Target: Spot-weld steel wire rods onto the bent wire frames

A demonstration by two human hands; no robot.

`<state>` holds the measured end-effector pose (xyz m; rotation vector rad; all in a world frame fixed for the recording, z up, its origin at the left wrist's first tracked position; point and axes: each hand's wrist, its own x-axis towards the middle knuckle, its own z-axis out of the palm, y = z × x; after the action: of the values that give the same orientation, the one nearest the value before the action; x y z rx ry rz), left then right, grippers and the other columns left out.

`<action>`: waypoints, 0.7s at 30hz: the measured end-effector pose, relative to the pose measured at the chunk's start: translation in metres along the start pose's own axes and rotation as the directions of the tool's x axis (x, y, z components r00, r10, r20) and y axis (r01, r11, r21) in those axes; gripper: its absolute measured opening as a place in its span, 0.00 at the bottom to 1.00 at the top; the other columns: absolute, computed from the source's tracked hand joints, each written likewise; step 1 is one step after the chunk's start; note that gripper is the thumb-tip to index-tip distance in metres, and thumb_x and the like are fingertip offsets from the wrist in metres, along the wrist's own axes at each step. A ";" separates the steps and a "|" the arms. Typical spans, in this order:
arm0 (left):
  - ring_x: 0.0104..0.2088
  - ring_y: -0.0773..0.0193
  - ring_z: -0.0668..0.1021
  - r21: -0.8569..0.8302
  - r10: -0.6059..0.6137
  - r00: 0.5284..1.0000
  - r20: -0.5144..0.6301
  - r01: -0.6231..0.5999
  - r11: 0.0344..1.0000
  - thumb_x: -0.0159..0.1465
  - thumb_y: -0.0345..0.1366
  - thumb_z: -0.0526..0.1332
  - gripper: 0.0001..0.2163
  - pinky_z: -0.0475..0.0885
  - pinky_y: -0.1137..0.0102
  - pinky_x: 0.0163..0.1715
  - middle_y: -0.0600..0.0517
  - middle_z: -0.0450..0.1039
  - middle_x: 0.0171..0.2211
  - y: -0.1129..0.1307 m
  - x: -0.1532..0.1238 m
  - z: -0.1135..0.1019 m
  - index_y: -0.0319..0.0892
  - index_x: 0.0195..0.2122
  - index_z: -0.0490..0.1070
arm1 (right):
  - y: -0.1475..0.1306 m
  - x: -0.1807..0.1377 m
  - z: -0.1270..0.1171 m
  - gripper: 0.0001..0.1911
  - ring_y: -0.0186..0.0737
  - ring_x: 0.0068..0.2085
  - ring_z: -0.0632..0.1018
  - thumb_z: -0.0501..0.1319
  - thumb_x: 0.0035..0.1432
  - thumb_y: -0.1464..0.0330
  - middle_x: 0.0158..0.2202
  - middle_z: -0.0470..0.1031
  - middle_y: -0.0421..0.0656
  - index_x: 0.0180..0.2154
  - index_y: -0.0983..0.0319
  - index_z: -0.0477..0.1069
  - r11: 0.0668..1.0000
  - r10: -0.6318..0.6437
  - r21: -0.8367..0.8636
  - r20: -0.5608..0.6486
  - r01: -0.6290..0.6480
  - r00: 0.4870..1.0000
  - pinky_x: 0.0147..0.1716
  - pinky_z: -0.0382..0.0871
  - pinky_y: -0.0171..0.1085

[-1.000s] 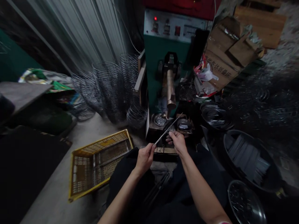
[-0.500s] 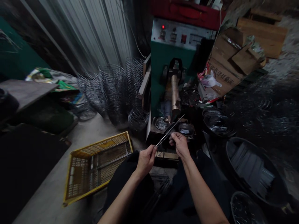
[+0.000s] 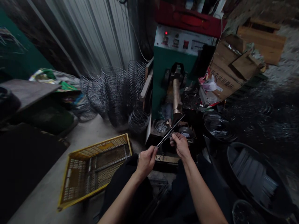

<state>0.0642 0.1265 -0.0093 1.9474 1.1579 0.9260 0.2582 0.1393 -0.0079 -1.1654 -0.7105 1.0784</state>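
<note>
Locate first, straight ahead, the green machine (image 3: 161, 81), with a brass-coloured arm (image 3: 177, 96) projecting forward above a copper-coloured tip (image 3: 168, 123). At left, note the yellow crate (image 3: 106, 145), containing metal rods (image 3: 112, 164) laid lengthwise and across. At right, note the black tub (image 3: 233, 147), loaded with dark flat strips (image 3: 249, 171). At lower right, find the round pan (image 3: 236, 204), cut off by the edge of view; contents too dark to identify.

Left hand (image 3: 146, 160): grip closed on the near end of the thin metal rod (image 3: 163, 139), with no visible gap between thumb and fingers. Right hand (image 3: 181, 146): grip curled nearly closed just beside the rod's middle; not possible to tell whether holding anything. Read the rod's long axis as running from the left hand forward and to the right, close by the copper-coloured tip; contact there not discernible. Treat the right hand as nearer to that tip.

Finally, at the machine's foot, find two small dishes: left dish (image 3: 156, 125) filled with shiny metal bits (image 3: 162, 126), right dish (image 3: 192, 133) holding a pale piece (image 3: 186, 134).
</note>
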 end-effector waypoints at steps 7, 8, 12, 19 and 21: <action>0.21 0.69 0.65 0.007 0.004 1.000 0.001 -0.004 1.000 0.70 0.41 0.48 0.15 0.58 0.74 0.25 0.56 0.59 0.20 -0.001 0.004 -0.001 0.42 0.27 0.63 | -0.002 0.004 -0.001 0.17 0.28 0.18 0.70 0.70 0.47 0.56 0.22 0.73 0.37 0.28 0.63 0.71 1.000 -0.009 -0.002 0.015 0.009 1.000 0.17 0.63 0.26; 0.21 0.69 0.65 0.007 0.007 1.000 -0.001 -0.007 1.000 0.69 0.41 0.48 0.15 0.58 0.74 0.25 0.56 0.59 0.20 -0.001 0.005 0.000 0.42 0.27 0.63 | -0.002 0.005 -0.001 0.17 0.28 0.19 0.70 0.70 0.48 0.57 0.22 0.72 0.37 0.28 0.63 0.71 1.000 -0.007 -0.001 0.018 0.007 1.000 0.17 0.63 0.26; 0.21 0.69 0.65 0.007 0.021 1.000 -0.007 -0.021 1.000 0.69 0.41 0.49 0.15 0.58 0.74 0.25 0.57 0.59 0.20 -0.001 0.010 0.001 0.42 0.27 0.63 | -0.005 0.008 0.000 0.17 0.27 0.19 0.70 0.70 0.48 0.57 0.22 0.72 0.37 0.26 0.63 0.70 1.000 -0.008 -0.001 0.023 0.008 1.000 0.17 0.63 0.26; 0.20 0.70 0.64 0.001 0.034 0.999 -0.010 -0.034 0.999 0.69 0.40 0.49 0.15 0.57 0.74 0.24 0.57 0.58 0.19 0.001 0.020 -0.002 0.42 0.26 0.63 | -0.015 0.012 0.006 0.18 0.28 0.18 0.70 0.71 0.42 0.57 0.21 0.72 0.37 0.26 0.63 0.70 1.000 0.011 -0.001 -0.034 -0.011 0.999 0.17 0.62 0.27; 0.20 0.70 0.64 -0.002 0.026 1.000 -0.002 -0.026 1.000 0.69 0.40 0.49 0.15 0.57 0.75 0.24 0.58 0.58 0.19 0.001 0.021 -0.004 0.42 0.26 0.64 | -0.015 0.013 0.007 0.18 0.28 0.18 0.70 0.71 0.42 0.57 0.21 0.72 0.37 0.27 0.63 0.71 1.000 0.024 0.003 -0.033 -0.024 0.999 0.16 0.62 0.27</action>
<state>0.0690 0.1454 -0.0015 1.9644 1.1353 0.9427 0.2608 0.1533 0.0079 -1.1897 -0.6704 1.0770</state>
